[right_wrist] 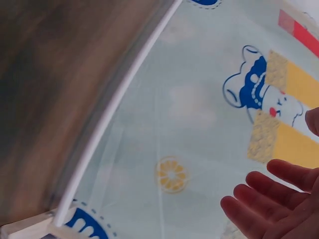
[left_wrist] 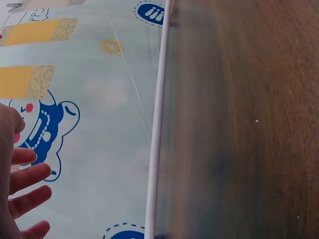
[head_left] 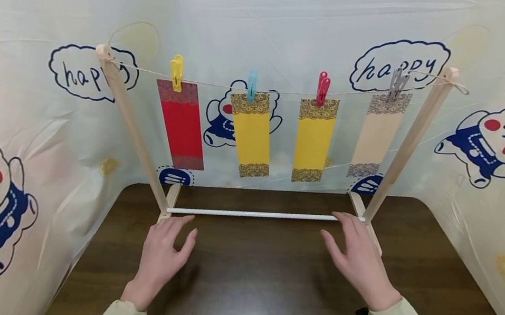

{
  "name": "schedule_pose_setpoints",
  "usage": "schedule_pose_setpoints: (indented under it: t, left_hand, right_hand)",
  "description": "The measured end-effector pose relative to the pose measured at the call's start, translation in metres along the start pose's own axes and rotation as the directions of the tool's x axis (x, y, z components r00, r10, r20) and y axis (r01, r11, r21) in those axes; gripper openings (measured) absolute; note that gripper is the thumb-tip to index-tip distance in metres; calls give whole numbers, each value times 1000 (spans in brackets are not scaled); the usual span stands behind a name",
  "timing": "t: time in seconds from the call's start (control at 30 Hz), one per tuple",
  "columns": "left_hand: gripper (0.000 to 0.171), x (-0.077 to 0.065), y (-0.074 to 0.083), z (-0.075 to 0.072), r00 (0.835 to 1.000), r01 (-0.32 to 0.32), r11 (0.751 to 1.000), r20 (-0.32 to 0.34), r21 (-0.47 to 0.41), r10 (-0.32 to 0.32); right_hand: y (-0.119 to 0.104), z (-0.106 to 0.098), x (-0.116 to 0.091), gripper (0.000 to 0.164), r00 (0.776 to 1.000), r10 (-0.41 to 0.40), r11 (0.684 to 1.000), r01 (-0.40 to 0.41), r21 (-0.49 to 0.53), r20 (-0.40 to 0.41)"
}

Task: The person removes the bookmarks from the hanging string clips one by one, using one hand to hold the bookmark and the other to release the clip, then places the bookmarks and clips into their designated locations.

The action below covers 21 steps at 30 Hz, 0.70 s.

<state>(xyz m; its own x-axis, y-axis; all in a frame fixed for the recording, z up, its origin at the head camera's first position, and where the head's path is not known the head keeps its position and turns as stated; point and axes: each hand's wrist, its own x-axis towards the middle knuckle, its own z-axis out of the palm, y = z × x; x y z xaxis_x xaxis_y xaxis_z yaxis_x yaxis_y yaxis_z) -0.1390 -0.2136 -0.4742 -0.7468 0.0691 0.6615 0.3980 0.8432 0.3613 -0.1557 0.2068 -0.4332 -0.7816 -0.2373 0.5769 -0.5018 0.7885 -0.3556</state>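
Note:
My left hand (head_left: 165, 250) is near the left foot of a wooden rack, fingers loosely extended around nothing. My right hand (head_left: 359, 259) reaches toward the right foot, its fingertips overlapping the white rod (head_left: 254, 214) in the head view. Both wrist views show spread fingers holding nothing. On the rack's string hang a red card (head_left: 181, 126) under a yellow clothespin (head_left: 176, 72), a yellow card (head_left: 250, 137) under a blue clothespin (head_left: 252, 85), another yellow card (head_left: 313, 143) under a red clothespin (head_left: 322, 88), and a beige card (head_left: 378, 134) under grey clothespins (head_left: 397, 85).
Wooden posts, a left one (head_left: 134, 128) and a right one (head_left: 408, 146), carry the string and lean outward in the head view. The dark wooden table (head_left: 255, 285) lies under the rack. A pale printed curtain (head_left: 300, 15) surrounds the table's back and sides.

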Motion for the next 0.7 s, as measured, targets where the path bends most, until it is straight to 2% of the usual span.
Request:
schedule_pose_setpoints:
  t: [0.37, 0.53, 0.7]
  left_hand:
    - [33, 7, -2, -2, 1000, -2, 1000, -2, -27, 2]
    - [34, 7, -2, -5, 1000, 17, 999, 13, -31, -17]
    - [34, 8, -1, -6, 999, 34, 999, 21, -41, -33]
  right_hand:
    - [-22, 3, 22, 50, 996, -89, 996, 89, 12, -4]
    - [-29, 7, 28, 51, 994, -106, 994, 106, 19, 18]
    - [-39, 10, 37, 50, 991, -130, 991, 130, 36, 6]
